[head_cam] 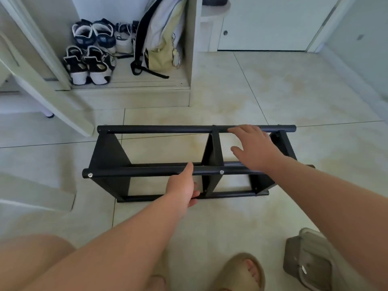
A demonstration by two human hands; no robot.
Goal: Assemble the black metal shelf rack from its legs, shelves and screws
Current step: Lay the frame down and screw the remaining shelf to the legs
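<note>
The black metal shelf rack (134, 171) lies on its side on the tiled floor, its round legs running left to right with three flat shelf panels between them. Silver screw heads (221, 172) show on the near leg. My left hand (183, 186) reaches to the near upper leg, thumb against the bar and fingers curled under it. My right hand (253, 147) is spread with straight fingers above the rack's right part, fingertips at the far upper leg (159, 129).
Several sneakers (90, 51) and a pale backpack (161, 38) sit in a low cabinet at the back left. A grey pouch (308, 261) lies on the floor at the front right beside my sandalled foot (245, 271). A white cabinet door (268, 24) stands behind.
</note>
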